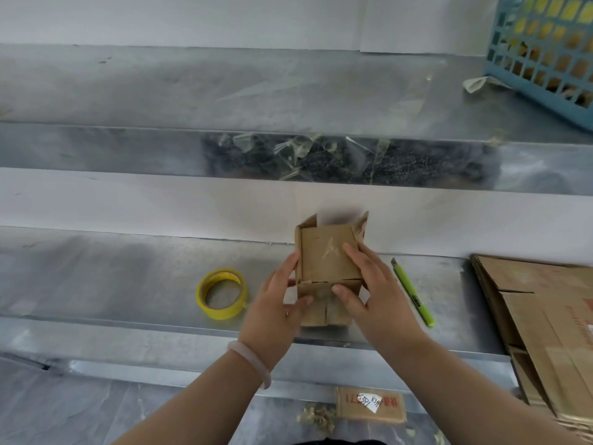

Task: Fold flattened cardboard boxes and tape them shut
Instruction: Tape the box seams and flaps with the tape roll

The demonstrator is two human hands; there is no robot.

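A small brown cardboard box [327, 255] stands on the metal shelf [112, 284], partly folded, with flaps sticking up at its far side and more flaps hanging toward me. My left hand [276, 303] holds its left side, thumb on the lower flap. My right hand [369, 284] grips the right side, fingers lying over the top panel and thumb on the front flap. A roll of yellow tape [222, 293] lies flat to the left of the box. A green utility knife [412, 292] lies to the right.
A stack of flattened cardboard [545, 326] lies at the right edge. A blue plastic basket [545, 56] sits on the upper shelf, far right. Bits of clear tape [298, 149] hang on that shelf's front edge. A labelled small box [369, 409] lies on the floor below.
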